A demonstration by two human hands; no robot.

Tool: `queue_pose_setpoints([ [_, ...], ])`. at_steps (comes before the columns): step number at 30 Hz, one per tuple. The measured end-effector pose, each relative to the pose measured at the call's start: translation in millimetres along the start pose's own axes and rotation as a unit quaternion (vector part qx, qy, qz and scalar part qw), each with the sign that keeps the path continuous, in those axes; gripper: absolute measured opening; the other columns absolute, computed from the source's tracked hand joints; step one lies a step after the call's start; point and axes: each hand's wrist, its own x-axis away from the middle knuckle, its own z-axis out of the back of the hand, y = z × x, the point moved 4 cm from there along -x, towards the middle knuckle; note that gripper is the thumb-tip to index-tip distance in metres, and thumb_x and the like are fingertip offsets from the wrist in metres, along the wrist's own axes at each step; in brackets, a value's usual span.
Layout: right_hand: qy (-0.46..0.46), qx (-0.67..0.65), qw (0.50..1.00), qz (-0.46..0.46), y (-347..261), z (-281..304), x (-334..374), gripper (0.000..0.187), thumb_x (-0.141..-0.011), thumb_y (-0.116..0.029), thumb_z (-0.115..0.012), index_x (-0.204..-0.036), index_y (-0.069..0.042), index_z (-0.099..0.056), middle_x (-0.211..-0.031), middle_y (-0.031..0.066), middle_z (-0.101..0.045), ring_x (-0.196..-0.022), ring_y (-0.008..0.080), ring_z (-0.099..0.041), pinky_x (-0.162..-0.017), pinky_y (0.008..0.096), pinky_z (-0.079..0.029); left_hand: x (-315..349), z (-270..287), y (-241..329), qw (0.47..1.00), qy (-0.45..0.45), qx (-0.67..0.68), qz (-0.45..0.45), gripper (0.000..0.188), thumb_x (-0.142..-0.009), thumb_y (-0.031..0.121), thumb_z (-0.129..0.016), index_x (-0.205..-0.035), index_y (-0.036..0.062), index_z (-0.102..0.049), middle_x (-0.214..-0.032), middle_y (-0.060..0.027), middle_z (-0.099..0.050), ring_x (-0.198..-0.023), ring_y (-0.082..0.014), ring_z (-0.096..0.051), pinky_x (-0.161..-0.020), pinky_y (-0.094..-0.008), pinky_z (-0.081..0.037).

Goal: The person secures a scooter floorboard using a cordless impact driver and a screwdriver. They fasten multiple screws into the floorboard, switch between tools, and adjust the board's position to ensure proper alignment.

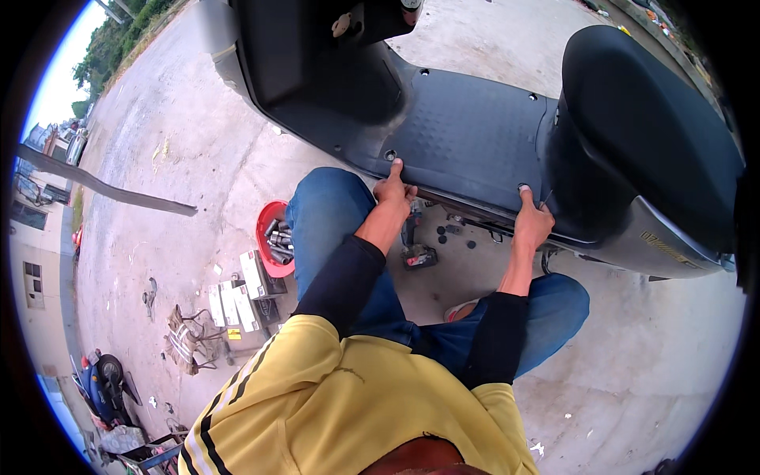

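Footboard [471, 131] points longways at the seat [633, 103], right hand [535, 223] nearer it than left hand [392, 194], both touching footboard, can't tell if clamped tbh.

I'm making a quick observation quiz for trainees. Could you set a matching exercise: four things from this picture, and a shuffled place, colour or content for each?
1. Bowl
2. Seat
3. Left hand
4. Right hand

A. At the footboard edge, nearer the seat
B. Red, with metal pieces inside
C. At the footboard edge, farther from the seat
D. Black

Pairs: 1-B, 2-D, 3-C, 4-A
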Motion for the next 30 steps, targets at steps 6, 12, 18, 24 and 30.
queue_pose_setpoints([
  [6,-0.060,-0.006,0.998,-0.025,5.2,-1.3,-3.8,0.070,-0.082,-0.049,-0.080,-0.118,0.011,-0.072,-0.101,0.0223,-0.074,-0.098,0.0345,-0.068,-0.091,0.0421,-0.051,-1.6,-3.0,5.0,0.999,0.024,0.012,0.026,0.080,-0.086,0.048,-0.085,-0.131,-0.0056,-0.047,-0.122,-0.0208,-0.055,-0.096,-0.0340,-0.065,-0.084,-0.0462,-0.062],
  [12,-0.078,0.031,0.996,0.010,29.3,-16.7,-32.7,0.062,-0.084,-0.047,-0.079,-0.107,0.010,-0.071,-0.063,0.0097,-0.061,-0.056,0.0187,-0.059,-0.060,0.0361,-0.047,-2.1,-3.9,15.6,0.998,-0.015,-0.038,0.048,0.086,-0.087,0.065,-0.076,-0.134,-0.0017,-0.049,-0.119,-0.0174,-0.054,-0.090,-0.0305,-0.064,-0.076,-0.0455,-0.062],
  [18,-0.117,0.092,0.989,0.023,5.6,-8.5,-33.7,0.054,-0.087,-0.049,-0.073,-0.094,0.005,-0.070,-0.081,0.0169,-0.064,-0.076,0.0284,-0.062,-0.073,0.0420,-0.048,49.6,-3.2,17.1,0.907,-0.185,-0.362,-0.110,0.053,-0.099,0.054,-0.066,-0.087,0.0029,-0.056,-0.077,-0.0061,-0.057,-0.063,-0.0218,-0.057,-0.059,-0.0377,-0.055],
  [24,-0.121,0.148,0.982,0.010,-30.0,11.9,-10.8,0.067,-0.090,-0.053,-0.064,-0.117,0.007,-0.073,-0.127,0.0280,-0.070,-0.123,0.0446,-0.064,-0.106,0.0472,-0.049,117.9,-86.9,67.2,0.659,-0.291,-0.516,-0.465,0.043,-0.098,0.042,-0.069,-0.093,-0.0007,-0.064,-0.086,-0.0156,-0.070,-0.083,-0.0346,-0.065,-0.080,-0.0443,-0.052],
  [30,-0.192,0.140,0.970,-0.042,-22.3,9.0,-18.3,0.066,-0.090,-0.052,-0.066,-0.112,0.009,-0.073,-0.117,0.0310,-0.072,-0.116,0.0449,-0.068,-0.101,0.0481,-0.052,80.2,-246.7,70.2,0.470,-0.354,-0.559,-0.584,0.063,-0.096,0.044,-0.071,-0.136,-0.0030,-0.060,-0.132,-0.0222,-0.066,-0.129,-0.0399,-0.056,-0.110,-0.0461,-0.046],
])
